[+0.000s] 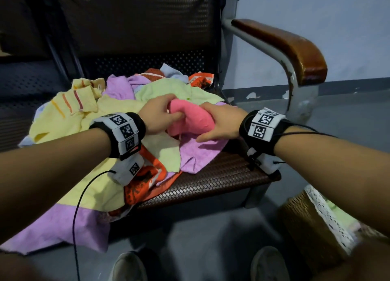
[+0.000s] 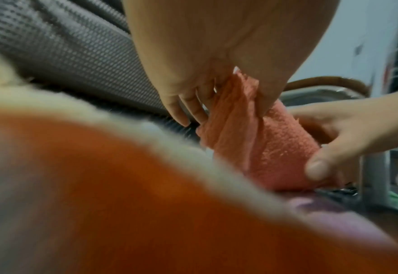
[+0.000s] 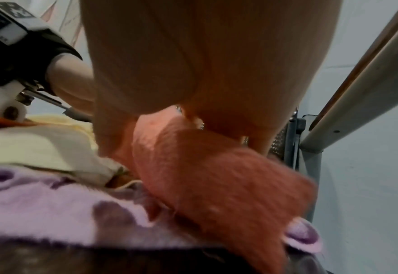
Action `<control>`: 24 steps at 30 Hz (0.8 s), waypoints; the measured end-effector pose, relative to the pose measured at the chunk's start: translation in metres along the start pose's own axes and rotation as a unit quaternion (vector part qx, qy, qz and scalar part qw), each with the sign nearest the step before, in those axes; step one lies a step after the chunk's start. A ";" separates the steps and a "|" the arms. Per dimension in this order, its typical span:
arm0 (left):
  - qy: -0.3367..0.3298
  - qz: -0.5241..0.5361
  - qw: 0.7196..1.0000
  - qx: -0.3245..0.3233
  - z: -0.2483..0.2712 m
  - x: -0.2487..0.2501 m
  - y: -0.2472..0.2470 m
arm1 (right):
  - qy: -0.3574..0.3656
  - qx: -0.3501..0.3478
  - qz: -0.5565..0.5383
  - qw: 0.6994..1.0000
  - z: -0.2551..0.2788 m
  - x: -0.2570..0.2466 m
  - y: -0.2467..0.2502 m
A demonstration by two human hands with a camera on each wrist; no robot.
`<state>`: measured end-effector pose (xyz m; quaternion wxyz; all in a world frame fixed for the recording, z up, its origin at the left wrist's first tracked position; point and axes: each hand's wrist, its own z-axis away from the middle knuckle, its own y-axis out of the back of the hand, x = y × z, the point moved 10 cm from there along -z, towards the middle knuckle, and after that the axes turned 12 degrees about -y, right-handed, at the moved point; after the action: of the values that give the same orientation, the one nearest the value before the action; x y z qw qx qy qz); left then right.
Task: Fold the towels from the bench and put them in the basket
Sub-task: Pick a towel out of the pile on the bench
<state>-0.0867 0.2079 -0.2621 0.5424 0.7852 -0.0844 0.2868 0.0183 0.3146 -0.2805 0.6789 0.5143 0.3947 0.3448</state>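
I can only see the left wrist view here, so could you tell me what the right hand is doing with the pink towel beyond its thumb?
Observer: In the head view the right hand grips one end of the pink towel while the left hand pinches the other end.
Operator: Thank you. Where is the basket?
Observer: A wicker basket with a white lace liner sits on the floor, low on the person's right, beside the bench.
Operator: Are more towels waiting?
Observer: Yes, yellow, green, purple and orange ones lie heaped unfolded on the bench seat; a purple towel lies right under the pink one.
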 end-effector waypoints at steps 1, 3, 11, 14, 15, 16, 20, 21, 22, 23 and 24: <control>-0.018 0.016 0.999 0.029 -0.004 0.013 0.009 | 0.003 0.016 -0.031 0.999 0.003 -0.002 0.008; -0.049 0.058 0.993 0.095 -0.012 0.044 0.029 | 0.006 0.048 -0.124 0.991 0.013 -0.002 0.032; -0.147 0.325 0.924 0.135 -0.043 0.177 0.033 | -0.026 0.085 -0.475 0.876 0.099 0.078 0.091; -0.165 0.445 0.878 0.049 -0.056 0.234 -0.030 | -0.067 0.128 -0.586 0.797 0.149 0.142 0.096; -0.161 0.470 0.868 0.010 -0.061 0.254 -0.057 | -0.087 0.148 -0.615 0.770 0.167 0.166 0.094; -0.158 0.475 0.865 -0.037 -0.067 0.275 -0.086 | -0.107 0.168 -0.640 0.742 0.185 0.190 0.090; -0.133 0.433 0.873 -0.183 -0.084 0.350 -0.199 | -0.212 0.237 -0.702 0.637 0.260 0.284 0.046; -0.121 0.429 0.869 -0.215 -0.085 0.366 -0.228 | -0.247 0.250 -0.711 0.610 0.281 0.307 0.030; -0.110 0.418 0.867 -0.247 -0.086 0.381 -0.258 | -0.284 0.262 -0.716 0.582 0.302 0.330 0.012; -0.100 0.398 0.869 -0.274 -0.085 0.394 -0.288 | -0.323 0.275 -0.716 0.554 0.323 0.351 -0.007; -0.091 0.369 0.874 -0.302 -0.082 0.404 -0.319 | -0.365 0.288 -0.711 0.528 0.344 0.371 -0.028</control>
<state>0.3575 0.4806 -0.2789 0.5979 0.5176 -0.4995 0.3538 0.4936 0.4855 -0.3196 0.5991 0.3124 0.4257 -0.6019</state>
